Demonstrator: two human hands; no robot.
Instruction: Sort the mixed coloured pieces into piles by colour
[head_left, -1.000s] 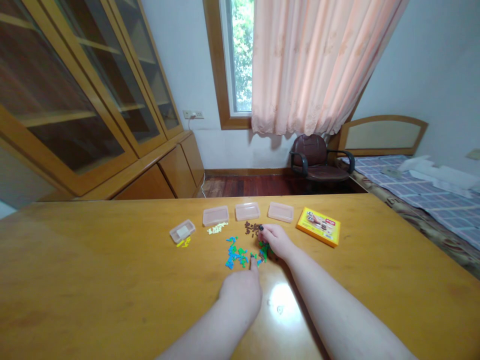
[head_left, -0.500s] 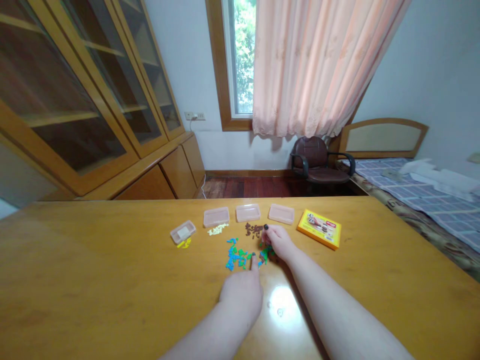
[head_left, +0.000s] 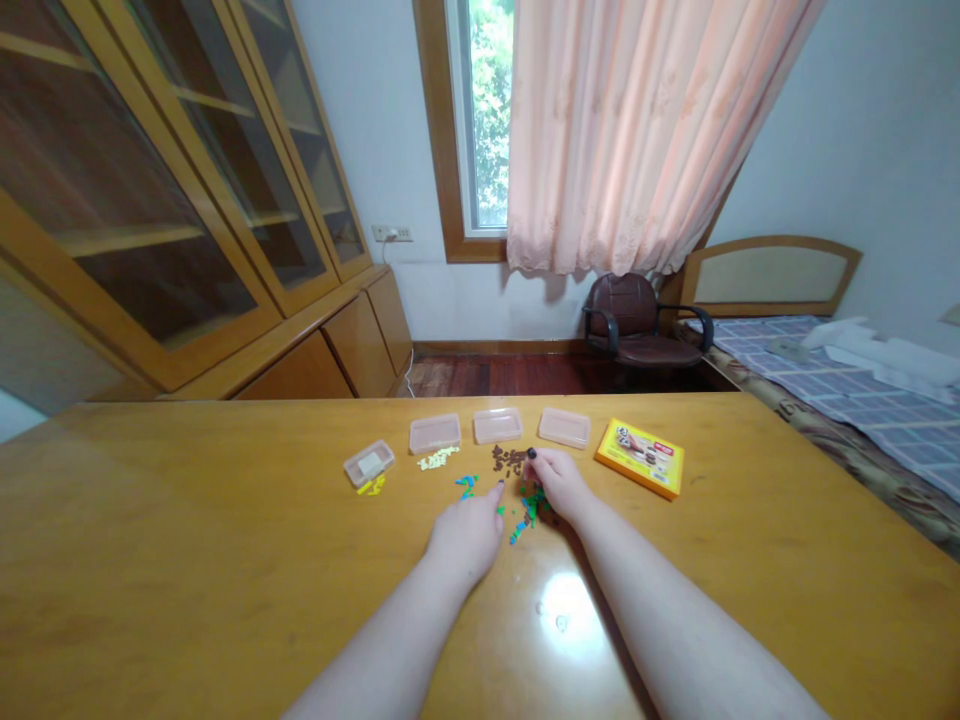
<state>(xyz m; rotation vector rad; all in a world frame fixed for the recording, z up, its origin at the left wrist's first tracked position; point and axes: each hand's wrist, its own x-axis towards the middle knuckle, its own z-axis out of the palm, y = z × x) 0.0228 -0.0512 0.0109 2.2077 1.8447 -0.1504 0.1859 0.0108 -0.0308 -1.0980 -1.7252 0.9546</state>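
My left hand (head_left: 466, 532) rests low over the middle of the table, index finger stretched out and thumb apart from it. Beneath it lie small blue and green plastic pieces (head_left: 466, 481), mostly covered by the hand. My right hand (head_left: 561, 482) has its fingers curled together beside a pile of small brown pieces (head_left: 508, 460); whatever is in the fingertips is too small to make out. Under and just in front of the right hand is a second mixed cluster of blue, green and brown pieces (head_left: 532, 508).
Cream pieces (head_left: 438, 458) and yellow pieces (head_left: 372, 486) lie to the left. Behind the piles stand clear plastic boxes: a small one (head_left: 369, 464) and larger ones (head_left: 434, 434), (head_left: 497, 426), (head_left: 565, 428). A yellow box (head_left: 640, 458) lies on the right.
My left hand has moved forward and slightly left, now covering most of the blue and green pieces. My right hand has stayed nearly in place.
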